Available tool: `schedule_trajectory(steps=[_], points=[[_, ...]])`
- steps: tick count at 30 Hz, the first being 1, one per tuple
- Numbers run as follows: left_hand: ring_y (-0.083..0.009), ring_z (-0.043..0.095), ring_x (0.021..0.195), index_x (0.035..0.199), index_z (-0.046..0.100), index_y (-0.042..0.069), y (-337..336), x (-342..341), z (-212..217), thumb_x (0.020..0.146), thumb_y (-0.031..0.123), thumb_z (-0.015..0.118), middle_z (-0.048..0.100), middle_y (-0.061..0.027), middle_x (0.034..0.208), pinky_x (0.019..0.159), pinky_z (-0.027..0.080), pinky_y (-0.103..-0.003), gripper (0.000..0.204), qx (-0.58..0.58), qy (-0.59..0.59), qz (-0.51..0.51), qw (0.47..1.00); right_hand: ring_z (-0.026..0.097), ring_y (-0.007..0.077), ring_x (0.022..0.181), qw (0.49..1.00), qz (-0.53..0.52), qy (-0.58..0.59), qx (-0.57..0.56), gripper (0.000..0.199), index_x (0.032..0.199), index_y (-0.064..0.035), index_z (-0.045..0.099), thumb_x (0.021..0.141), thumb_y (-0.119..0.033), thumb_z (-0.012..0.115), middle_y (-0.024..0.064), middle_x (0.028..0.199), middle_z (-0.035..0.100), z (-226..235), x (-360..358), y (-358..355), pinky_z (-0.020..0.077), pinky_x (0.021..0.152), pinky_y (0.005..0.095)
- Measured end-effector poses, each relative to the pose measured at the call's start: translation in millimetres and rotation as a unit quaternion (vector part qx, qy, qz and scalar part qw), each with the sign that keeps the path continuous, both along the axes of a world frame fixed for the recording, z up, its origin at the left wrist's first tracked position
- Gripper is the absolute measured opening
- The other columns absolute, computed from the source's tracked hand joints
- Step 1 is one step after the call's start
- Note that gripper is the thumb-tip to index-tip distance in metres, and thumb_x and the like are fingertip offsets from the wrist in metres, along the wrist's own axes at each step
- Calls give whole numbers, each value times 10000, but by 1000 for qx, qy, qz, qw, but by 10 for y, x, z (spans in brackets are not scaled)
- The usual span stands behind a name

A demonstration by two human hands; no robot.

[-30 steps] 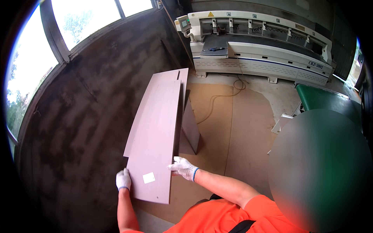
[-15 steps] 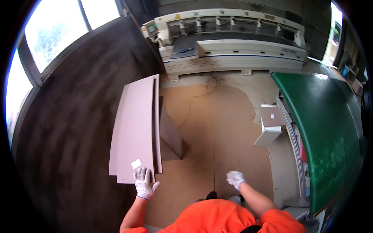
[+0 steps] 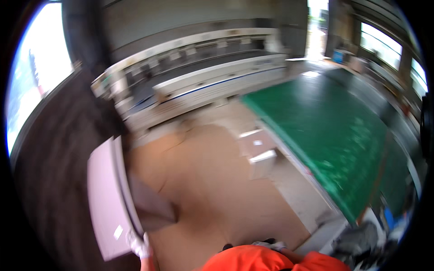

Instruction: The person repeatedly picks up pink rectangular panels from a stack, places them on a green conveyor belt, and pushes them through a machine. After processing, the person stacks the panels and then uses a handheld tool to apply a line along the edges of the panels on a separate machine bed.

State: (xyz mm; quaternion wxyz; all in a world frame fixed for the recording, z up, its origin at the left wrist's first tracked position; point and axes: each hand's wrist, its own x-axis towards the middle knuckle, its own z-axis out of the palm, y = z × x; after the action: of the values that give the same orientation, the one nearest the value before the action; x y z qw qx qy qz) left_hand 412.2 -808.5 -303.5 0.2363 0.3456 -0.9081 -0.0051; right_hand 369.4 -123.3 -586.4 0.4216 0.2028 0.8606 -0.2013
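Two stacked pinkish-grey panels (image 3: 106, 194) lie at the left with a small white label near their near end, propped on an upright panel support (image 3: 153, 203). My left hand (image 3: 138, 244), in a white knit glove, rests on the near right corner of the top panel beside that label. Its fingers lie stretched on the surface and the thumb stands apart, though motion blurs them. My right hand is out of sight; only a bit of the right forearm shows by my orange shirt.
A long white machine (image 3: 226, 74) stands along the back. At the right is a large green-topped table (image 3: 316, 131), with a small stand (image 3: 257, 143) of brown and white boards at its left side. Brown sheeting (image 3: 212, 180) covers the floor. Grey and blue clutter (image 3: 361, 239) sits at the lower right.
My view has swung to the right, so the panels and machine appear further left and more of the green table shows. My left hand stays at the panel's corner; my right hand has left view.
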Motion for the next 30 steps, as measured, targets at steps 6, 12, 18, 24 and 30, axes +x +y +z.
schedule_trajectory(steps=[6,12,18,24,30], points=[[-408,671,1137,1243,673,-88,1707,-1302,-208,992,439,710,711,-252,1226,1016,536,-516,585,-37,22,-377,925,699,415,1169,987,109,90,-73,589,1198,-86,779,864,-553,647,234,1236,738,123,-583,312,545,1007,473],[-462,555,1337,1351,618,-29,3987,-2509,-696,837,475,798,591,-283,1439,1145,441,-529,742,228,-119,-519,815,718,451,935,938,-155,309,-12,307,1022,-105,770,928,-352,614,214,1037,754,928,-594,1218,570,845,525],[-452,510,1396,1406,606,3,5531,-3056,-580,876,517,755,543,-274,1510,1179,402,-528,752,182,-201,-642,717,710,413,902,818,-178,526,151,206,1001,-124,739,952,-293,632,178,976,741,2129,-204,2268,561,796,523],[-500,395,1473,1452,573,-1,6733,-3627,-479,888,538,734,471,-300,1568,1247,263,-604,797,48,-97,-737,667,711,394,973,634,-206,679,306,184,1058,-69,708,902,-166,709,157,1037,745,2722,279,2892,569,875,495],[-508,357,1492,1450,549,-17,7794,-4284,-181,930,521,690,446,-294,1580,1250,224,-643,762,70,-76,-756,646,611,432,1258,608,-344,605,383,481,1276,-4,655,871,-230,783,232,1283,673,2889,214,3324,492,1077,507]])
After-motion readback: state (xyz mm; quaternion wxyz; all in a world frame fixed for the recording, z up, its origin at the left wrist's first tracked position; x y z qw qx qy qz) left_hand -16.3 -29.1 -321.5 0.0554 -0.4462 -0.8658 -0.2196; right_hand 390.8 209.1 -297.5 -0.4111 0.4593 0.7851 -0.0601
